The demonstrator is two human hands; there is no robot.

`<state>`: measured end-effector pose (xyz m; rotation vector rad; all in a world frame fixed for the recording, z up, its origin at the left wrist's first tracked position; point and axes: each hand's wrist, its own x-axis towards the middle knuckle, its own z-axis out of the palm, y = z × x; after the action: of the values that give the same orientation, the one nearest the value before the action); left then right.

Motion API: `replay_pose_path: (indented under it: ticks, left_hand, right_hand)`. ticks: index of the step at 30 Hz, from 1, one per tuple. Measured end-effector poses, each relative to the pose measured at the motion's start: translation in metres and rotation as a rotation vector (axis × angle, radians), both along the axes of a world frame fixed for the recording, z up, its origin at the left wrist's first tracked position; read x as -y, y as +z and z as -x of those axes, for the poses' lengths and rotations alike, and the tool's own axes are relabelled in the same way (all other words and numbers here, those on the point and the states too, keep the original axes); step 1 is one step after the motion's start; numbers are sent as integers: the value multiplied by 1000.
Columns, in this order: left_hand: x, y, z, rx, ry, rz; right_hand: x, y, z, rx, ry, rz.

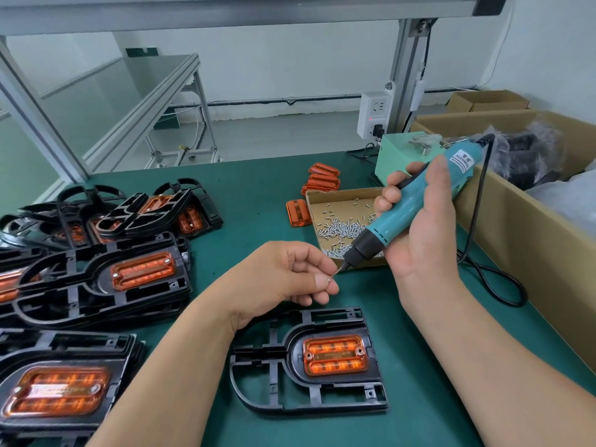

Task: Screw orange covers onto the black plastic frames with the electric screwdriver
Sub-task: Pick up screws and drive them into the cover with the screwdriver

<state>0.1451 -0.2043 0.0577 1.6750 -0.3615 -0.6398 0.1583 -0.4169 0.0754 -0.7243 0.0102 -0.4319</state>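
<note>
While the right hand point(422, 227) gripped the teal electric screwdriver point(392, 227) with fingers wrapped round its barrel, we noted the tool slanting down to the left, its bit point(340, 270) meeting a small screw point(329, 279). The left hand point(283, 275) pinched that screw between thumb and forefinger, the other fingers curled. Both hands hovered above the green mat point(258, 195).

Directly below them lay the black plastic frame point(274, 375), flat on the mat, with an orange cover point(335, 354) seated in its rounded recess. We could not tell whether its two end holes held screws.

A white label point(461, 159) on the screwdriver's upper body carried blue capitals beginning with "K"; we could not read the rest with confidence. A black cable point(477, 214) ran from the tool's rear down to the mat.

Behind the bit stood a shallow cardboard tray point(335, 204) holding a heap of loose screws point(342, 229). One spare cover point(298, 212) lay just beside the tray's left wall, and several more point(323, 179) were piled behind it. Stacked frames point(96, 279) with orange covers fitted occupied the left of the mat. A pale green power unit point(400, 156) sat near a white socket block point(374, 114) showing a red light, and a large cardboard box point(516, 221) bordered the right.
</note>
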Motion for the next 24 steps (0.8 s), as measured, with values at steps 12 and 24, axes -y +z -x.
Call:
replay_pose_path:
  ticks: [12, 24]
  left_hand:
    - [-1, 0, -1, 9, -3, 5]
    - [-1, -1, -1, 15, 2, 2]
  right_hand:
    - [-2, -1, 1, -9, 5, 8]
    - [-2, -1, 1, -1, -10, 23]
